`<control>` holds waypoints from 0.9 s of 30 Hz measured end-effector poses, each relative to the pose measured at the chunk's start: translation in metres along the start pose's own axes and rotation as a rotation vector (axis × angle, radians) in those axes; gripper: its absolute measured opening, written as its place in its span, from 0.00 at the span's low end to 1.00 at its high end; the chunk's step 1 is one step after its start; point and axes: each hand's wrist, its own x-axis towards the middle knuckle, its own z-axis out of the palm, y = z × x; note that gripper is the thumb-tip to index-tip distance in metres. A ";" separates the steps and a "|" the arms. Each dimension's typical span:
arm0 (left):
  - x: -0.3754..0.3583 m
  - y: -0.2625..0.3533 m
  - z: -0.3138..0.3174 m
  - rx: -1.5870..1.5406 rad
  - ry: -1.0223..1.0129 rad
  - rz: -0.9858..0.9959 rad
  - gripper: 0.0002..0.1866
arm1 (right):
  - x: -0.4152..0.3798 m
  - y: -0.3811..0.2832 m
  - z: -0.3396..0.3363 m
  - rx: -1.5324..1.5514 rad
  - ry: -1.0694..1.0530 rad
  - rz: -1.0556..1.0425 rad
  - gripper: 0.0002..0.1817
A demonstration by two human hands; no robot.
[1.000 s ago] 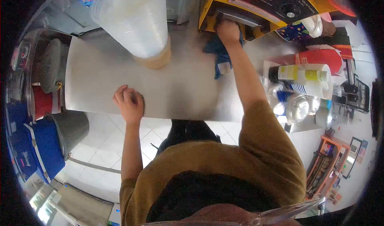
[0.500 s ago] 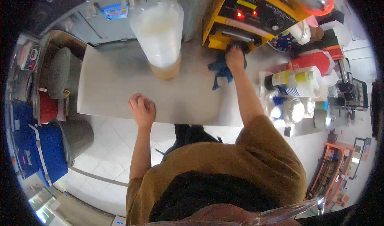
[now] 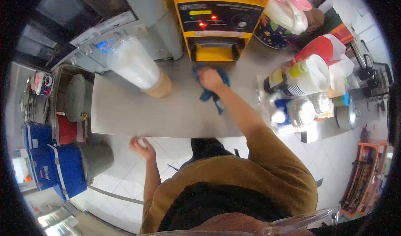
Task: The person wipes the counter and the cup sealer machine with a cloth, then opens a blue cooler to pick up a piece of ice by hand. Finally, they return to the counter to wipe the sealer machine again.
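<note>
On the steel table point(image 3: 121, 115), my right hand point(image 3: 211, 79) presses a dark blue cloth point(image 3: 208, 95), just in front of a yellow and black machine point(image 3: 217, 27) with red lights. The cloth is bunched under my fingers, with one end trailing towards me. My left hand point(image 3: 143, 147) hangs just past the table's near edge, fingers loosely curled and apart, holding nothing. Between the hands and the back wall, a stack of clear plastic cups point(image 3: 133, 62) stands in a tan base on the table.
To the right are a tray with bottles, a white paper roll point(image 3: 316, 75), foil-like containers point(image 3: 301, 112) and a red bag point(image 3: 319, 50). A flowered pot point(image 3: 277, 33) stands beside the machine. At left are a grey bin point(image 3: 98, 161) and blue cooler bags point(image 3: 71, 169).
My right hand has moved the cloth out from the machine's opening onto the table in front of it. My left hand has left the tabletop and dropped beyond its edge. The view has turned right.
</note>
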 end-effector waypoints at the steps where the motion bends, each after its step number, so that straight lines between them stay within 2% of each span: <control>1: -0.015 0.000 -0.016 0.019 -0.012 -0.030 0.13 | -0.008 0.005 0.015 0.006 -0.077 -0.054 0.15; 2: -0.031 0.001 -0.033 0.038 -0.023 -0.064 0.14 | -0.015 0.009 0.020 0.010 -0.157 -0.111 0.16; 5: -0.086 -0.017 -0.096 0.307 -0.147 -0.104 0.14 | -0.028 -0.002 -0.005 -0.069 -0.137 -0.233 0.20; 8: -0.154 -0.040 -0.152 0.476 -0.188 -0.312 0.16 | -0.024 0.004 0.004 -0.292 0.076 -0.040 0.24; 9: -0.184 -0.053 -0.170 0.528 -0.247 -0.491 0.16 | -0.012 -0.005 -0.014 -0.420 0.025 0.060 0.28; 12: -0.245 -0.070 -0.206 0.680 -0.471 -1.014 0.16 | 0.024 0.010 0.009 -0.333 0.131 0.042 0.26; 14: -0.253 -0.074 -0.207 0.670 -0.541 -1.162 0.16 | 0.018 0.001 0.009 -0.311 0.029 0.040 0.25; 18: -0.250 -0.079 -0.200 0.623 -0.578 -1.228 0.16 | -0.008 -0.030 0.031 -0.268 -0.146 0.066 0.24; 21: -0.247 -0.079 -0.199 0.610 -0.567 -1.239 0.15 | -0.003 -0.045 0.042 -0.140 -0.114 -0.045 0.25; 24: -0.242 -0.078 -0.191 0.599 -0.560 -1.230 0.15 | 0.046 -0.021 0.046 0.036 -0.225 -0.314 0.25; 27: -0.239 -0.077 -0.185 0.602 -0.558 -1.185 0.15 | 0.035 -0.010 0.032 0.042 -0.155 -0.267 0.26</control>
